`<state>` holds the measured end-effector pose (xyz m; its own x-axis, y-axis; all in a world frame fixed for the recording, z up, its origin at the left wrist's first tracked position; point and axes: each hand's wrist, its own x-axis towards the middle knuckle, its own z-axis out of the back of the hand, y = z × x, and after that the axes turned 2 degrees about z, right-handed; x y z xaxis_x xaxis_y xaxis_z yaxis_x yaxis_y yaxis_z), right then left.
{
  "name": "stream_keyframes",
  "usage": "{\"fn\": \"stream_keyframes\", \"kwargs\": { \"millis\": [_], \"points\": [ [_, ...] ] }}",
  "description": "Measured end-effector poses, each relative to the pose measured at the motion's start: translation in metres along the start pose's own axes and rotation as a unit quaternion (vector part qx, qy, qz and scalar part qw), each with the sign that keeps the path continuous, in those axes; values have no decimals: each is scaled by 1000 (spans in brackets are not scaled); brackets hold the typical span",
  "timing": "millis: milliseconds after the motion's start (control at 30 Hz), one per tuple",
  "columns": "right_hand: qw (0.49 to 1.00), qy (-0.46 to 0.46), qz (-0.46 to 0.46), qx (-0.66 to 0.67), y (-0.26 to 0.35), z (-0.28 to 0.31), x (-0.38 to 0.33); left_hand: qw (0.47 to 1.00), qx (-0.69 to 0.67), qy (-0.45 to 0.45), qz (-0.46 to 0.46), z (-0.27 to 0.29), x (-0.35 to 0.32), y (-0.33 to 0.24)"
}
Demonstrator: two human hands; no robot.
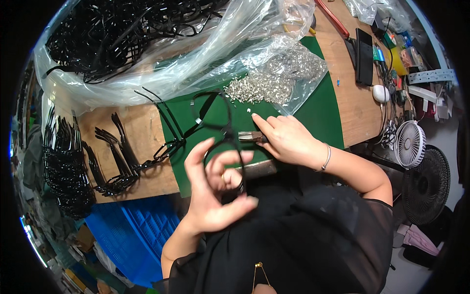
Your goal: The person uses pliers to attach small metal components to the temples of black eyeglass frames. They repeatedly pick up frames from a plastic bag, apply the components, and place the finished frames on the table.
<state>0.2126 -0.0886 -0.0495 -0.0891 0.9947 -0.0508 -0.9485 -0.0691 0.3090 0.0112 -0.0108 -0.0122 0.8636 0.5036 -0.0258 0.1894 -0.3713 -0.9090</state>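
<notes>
Near a clear bag (313, 74) of silvery bits (259, 89), the left hand (208, 196) grips glasses (227, 132), the right hand (292, 138) clasps pliers (248, 136).

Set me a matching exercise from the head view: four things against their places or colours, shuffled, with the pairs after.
Things:
1. Blurred glasses frame
2. Silver-tipped pliers
3. Phone
4. Plastic crate

Places or colours:
A. Blue
B. In the left hand
C. On wood, right of the green mat
D. In the right hand

Pairs: 1-B, 2-D, 3-C, 4-A
</notes>
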Motion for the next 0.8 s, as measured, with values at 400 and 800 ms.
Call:
{"fn": "stream_keyframes", "kwargs": {
  "millis": [400,800],
  "points": [
    [986,-11,-102,129,-17,-2,15,984,-109,-23,140,-13,-37,9],
    [947,-64,-128,288,13,15,10,980,-76,-106,149,-35,-43,-9]
  ]
}}
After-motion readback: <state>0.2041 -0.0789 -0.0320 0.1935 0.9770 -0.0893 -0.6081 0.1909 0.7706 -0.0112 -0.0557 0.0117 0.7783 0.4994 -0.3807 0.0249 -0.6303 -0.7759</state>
